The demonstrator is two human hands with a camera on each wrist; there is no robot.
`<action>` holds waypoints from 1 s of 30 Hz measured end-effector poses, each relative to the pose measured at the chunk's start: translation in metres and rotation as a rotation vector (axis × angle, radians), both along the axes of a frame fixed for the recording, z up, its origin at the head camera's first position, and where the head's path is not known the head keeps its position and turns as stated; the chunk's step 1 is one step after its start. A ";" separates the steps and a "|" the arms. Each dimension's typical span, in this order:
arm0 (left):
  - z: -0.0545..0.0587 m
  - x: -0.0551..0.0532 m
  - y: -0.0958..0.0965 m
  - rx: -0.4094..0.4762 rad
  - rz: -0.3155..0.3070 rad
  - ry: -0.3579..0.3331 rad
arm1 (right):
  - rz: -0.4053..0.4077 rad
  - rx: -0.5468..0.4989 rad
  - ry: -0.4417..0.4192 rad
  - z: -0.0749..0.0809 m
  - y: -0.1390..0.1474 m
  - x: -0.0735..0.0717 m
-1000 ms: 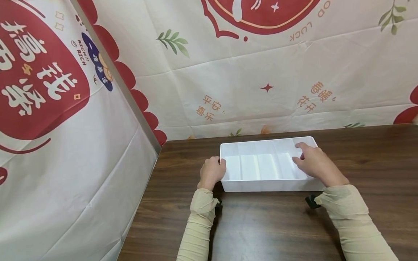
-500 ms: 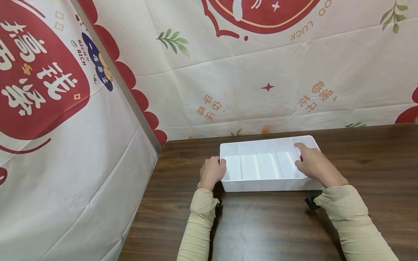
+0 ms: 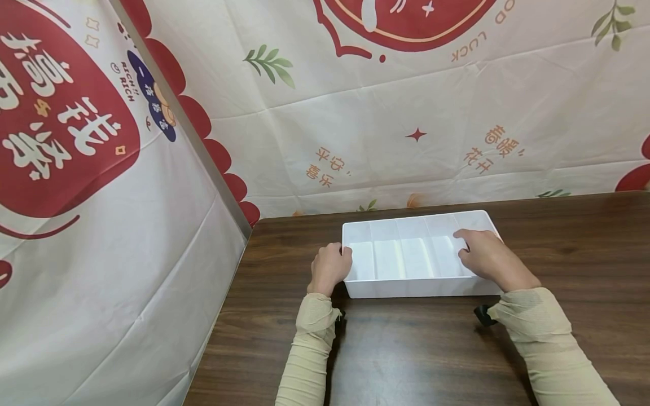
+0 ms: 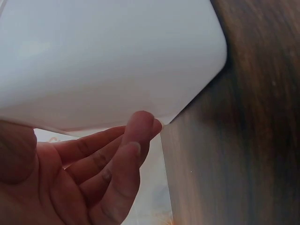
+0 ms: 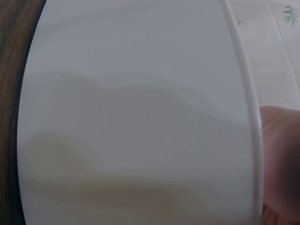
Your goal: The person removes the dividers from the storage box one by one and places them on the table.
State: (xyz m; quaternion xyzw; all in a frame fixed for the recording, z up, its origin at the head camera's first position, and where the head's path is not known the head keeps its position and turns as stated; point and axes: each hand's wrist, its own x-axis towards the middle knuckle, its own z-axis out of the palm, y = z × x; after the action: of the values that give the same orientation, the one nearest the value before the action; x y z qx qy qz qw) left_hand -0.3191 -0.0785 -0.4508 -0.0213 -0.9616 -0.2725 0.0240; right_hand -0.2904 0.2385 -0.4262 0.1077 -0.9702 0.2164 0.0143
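Two bare hands, the left (image 3: 328, 266) and the right (image 3: 490, 256), flanked a white compartment tray (image 3: 421, 288) near the back edge of the wood-grain table (image 3: 406, 349).
Beyond the cream sleeves (image 3: 310, 338), the left hand gripped the tray's left end, thumb over the rim, fingers (image 4: 136, 126) curled against the outside wall. The right hand reached over the opposite end, index finger and thumb parted inside; its other fingers were hidden, so whether it held anything could not be told. The step seemed to be steadying or positioning the tray; the next move probably called for even control at both ends. A printed cloth (image 3: 355, 113) hung behind.
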 end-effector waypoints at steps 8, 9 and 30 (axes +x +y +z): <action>0.000 -0.001 -0.001 -0.015 0.004 0.003 | -0.022 0.001 0.001 0.000 -0.002 -0.001; 0.000 -0.001 -0.001 -0.017 0.004 0.004 | -0.020 0.005 0.011 0.000 -0.002 -0.001; 0.000 -0.001 -0.001 -0.020 0.008 -0.009 | 0.013 0.067 0.128 -0.005 -0.004 -0.004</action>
State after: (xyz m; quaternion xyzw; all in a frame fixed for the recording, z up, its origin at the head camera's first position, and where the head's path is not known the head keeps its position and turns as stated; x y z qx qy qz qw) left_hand -0.3205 -0.0794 -0.4505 -0.0164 -0.9645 -0.2627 0.0206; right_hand -0.2942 0.2340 -0.4307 0.1281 -0.9733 0.1765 0.0713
